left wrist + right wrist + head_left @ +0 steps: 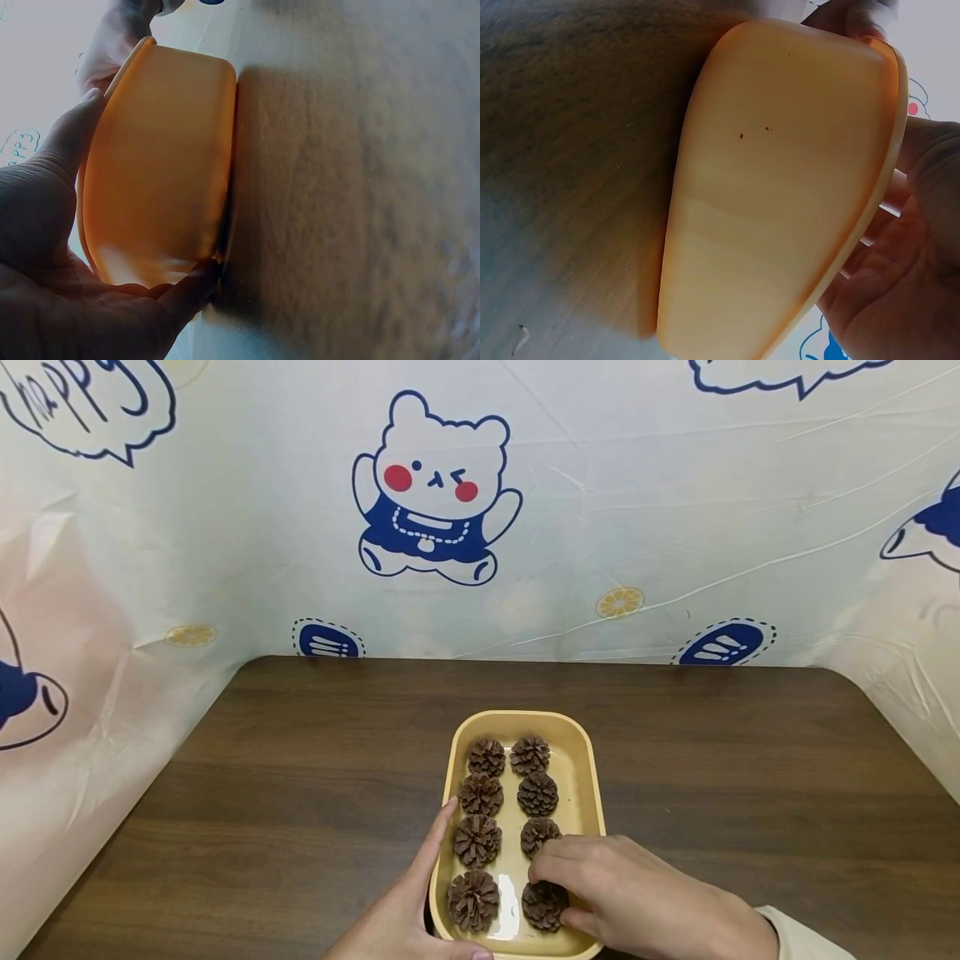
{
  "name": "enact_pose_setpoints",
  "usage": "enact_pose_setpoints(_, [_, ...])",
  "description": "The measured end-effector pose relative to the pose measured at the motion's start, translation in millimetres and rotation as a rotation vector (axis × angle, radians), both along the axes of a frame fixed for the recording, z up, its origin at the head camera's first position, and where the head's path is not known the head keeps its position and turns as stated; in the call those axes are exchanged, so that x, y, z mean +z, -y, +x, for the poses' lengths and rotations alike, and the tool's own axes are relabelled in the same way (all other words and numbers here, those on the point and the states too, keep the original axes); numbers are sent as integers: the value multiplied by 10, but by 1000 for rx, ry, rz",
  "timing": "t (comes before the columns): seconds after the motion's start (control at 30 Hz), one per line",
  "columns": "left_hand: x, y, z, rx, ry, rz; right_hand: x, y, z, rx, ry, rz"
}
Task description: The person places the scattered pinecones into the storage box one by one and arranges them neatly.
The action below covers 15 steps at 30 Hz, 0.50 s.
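Note:
A yellow plastic container (587,777) with rounded corners stands on the table, several brown pine cones lying in it in two columns. My left hand (401,914) grips its near left side. In the left wrist view, one digit of that left hand (45,232) reaches the rim and a fingertip sits at the bottom edge. Inside the container, my right hand (637,889) pinches the nearest pine cone (543,906) of the right column between thumb and fingers. Those fingers partly cover the pine cone (538,833) just beyond. The right wrist view hides the pinched cone behind the container wall (780,180).
The brown wooden table (300,793) extends to both sides of the container and behind it. A pale printed cloth (600,485) with cartoon bears hangs at the back and sides. Beyond the right column, a bare strip of container floor (573,802) shows.

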<state>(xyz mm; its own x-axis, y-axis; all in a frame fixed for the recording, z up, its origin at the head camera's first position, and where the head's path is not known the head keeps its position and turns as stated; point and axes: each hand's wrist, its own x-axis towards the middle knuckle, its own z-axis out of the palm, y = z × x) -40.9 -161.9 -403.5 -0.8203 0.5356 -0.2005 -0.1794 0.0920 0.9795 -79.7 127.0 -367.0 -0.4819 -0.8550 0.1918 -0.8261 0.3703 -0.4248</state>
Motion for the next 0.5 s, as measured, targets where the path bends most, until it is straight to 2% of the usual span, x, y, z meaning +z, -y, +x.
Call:
enact_pose_setpoints(0.13, [5,-6,-5,-2,37,37,4,-7,0,-4,25,8])
enact_pose_setpoints(0.23, [0,2,-1,6,-65,-60,6,-9,0,-4,30,15])
enact_pose_setpoints(0.37, [-61,22,6,18,-258,-201,6,-14,-3,-6,36,23])
enact_pose_setpoints(0.43, [-126,34,-1,18,-300,-213,5,-14,-4,-4,19,22])
enact_pose_setpoints(0.5, [-261,55,-24,36,-275,-231,3,-19,-7,-1,1,21])
